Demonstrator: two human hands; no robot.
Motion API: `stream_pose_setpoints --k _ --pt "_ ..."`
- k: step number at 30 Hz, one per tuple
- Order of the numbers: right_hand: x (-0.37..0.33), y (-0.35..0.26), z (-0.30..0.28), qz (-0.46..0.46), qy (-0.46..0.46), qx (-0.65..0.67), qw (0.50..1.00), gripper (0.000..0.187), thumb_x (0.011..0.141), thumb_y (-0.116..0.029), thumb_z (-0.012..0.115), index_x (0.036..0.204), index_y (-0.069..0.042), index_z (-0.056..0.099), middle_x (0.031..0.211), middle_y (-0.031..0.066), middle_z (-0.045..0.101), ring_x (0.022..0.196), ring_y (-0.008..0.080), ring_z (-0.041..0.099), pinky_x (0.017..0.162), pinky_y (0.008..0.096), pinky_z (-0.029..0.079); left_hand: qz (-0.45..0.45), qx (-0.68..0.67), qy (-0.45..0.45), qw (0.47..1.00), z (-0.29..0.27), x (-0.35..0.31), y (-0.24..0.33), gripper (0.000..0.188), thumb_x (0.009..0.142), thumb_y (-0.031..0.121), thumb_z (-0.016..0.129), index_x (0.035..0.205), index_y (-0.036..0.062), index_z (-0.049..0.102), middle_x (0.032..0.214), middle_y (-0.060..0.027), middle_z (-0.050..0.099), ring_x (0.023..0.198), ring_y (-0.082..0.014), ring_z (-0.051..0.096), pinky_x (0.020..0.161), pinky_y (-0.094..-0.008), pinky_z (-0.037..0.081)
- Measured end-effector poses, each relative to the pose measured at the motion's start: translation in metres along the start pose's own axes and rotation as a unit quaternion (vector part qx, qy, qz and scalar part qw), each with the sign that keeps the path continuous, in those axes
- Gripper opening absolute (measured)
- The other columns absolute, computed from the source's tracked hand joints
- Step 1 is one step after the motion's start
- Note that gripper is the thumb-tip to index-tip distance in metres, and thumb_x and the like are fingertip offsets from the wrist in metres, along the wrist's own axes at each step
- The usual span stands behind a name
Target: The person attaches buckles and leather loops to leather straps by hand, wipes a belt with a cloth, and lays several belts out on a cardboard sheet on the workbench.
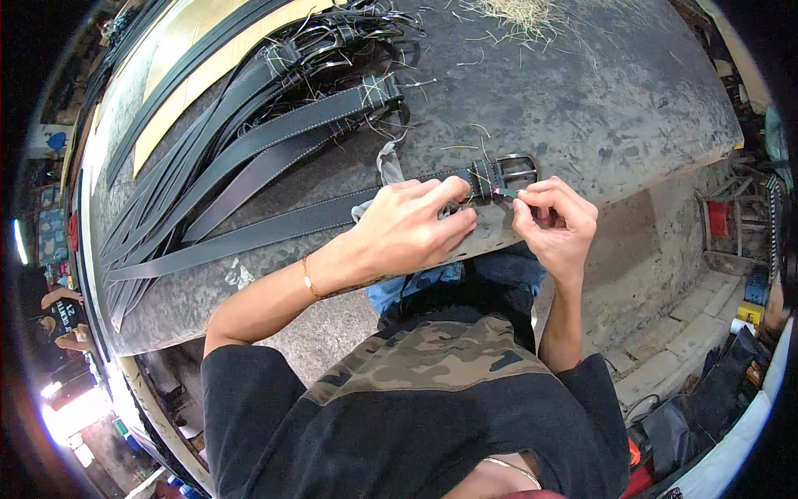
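Note:
A black leather belt [291,229] with pale edge stitching lies across the near side of the dark table, its metal buckle [519,169] at the right end. Just left of the buckle, my left hand [416,224] rests on the belt with bent fingers, closed on a crumpled grey cloth [389,164] that pokes out around it. By the belt loop, my right hand [555,218] pinches a small thin dark stick [505,193] with a pinkish tip. Its tip is at the belt's edge beside the buckle; its exact kind is too small to tell.
Several more black belts [274,158] with buckles and loose thread ends are piled at the left and far left. Thread scraps [519,12] lie heaped at the far edge. A metal-framed stand [731,212] is beyond the table's right edge. Another person [66,320] is at far left.

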State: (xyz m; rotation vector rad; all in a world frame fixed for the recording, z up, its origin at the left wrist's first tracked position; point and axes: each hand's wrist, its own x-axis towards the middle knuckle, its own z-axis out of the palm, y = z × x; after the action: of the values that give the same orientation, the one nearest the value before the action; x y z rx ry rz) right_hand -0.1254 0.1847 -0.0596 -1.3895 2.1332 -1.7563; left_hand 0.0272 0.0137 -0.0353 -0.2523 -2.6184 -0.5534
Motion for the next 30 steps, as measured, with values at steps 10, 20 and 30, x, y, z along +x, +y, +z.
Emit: stream_pose_setpoints --k 10,20,30 --pt "0.002 -0.003 0.002 0.007 0.002 -0.009 1.0 0.015 0.068 0.005 0.077 0.079 -0.002 0.069 0.077 0.004 0.068 0.056 0.0068 0.052 0.047 0.0215 0.038 0.001 -0.003 -0.001 1.0 -0.001 0.0 0.0 0.017 0.076 0.014 0.078 0.089 0.0092 0.068 0.093 -0.0083 0.06 0.064 -0.0217 0.062 0.053 -0.0329 0.051" --pt "0.0 -0.005 -0.002 0.057 0.015 0.036 0.998 0.013 0.074 0.006 0.074 0.084 0.0 0.07 0.08 0.0034 0.067 0.059 0.0051 0.052 0.05 0.02 0.04 -0.041 -0.032 0.047 0.998 -0.001 -0.001 0.001 0.024 0.075 0.006 0.074 0.098 0.0057 0.066 0.088 -0.0088 0.06 0.062 -0.0227 0.063 0.052 -0.0338 0.05" --pt "0.01 0.0 -0.007 0.18 0.132 0.262 0.939 0.012 0.087 0.006 0.068 0.099 0.003 0.07 0.082 0.003 0.064 0.067 0.0071 0.056 0.057 0.0206 0.044 -0.112 -0.007 0.006 0.994 0.005 0.021 0.003 0.028 0.082 0.007 0.071 0.109 0.0044 0.065 0.078 -0.0082 0.059 0.058 -0.028 0.062 0.052 -0.0376 0.05"
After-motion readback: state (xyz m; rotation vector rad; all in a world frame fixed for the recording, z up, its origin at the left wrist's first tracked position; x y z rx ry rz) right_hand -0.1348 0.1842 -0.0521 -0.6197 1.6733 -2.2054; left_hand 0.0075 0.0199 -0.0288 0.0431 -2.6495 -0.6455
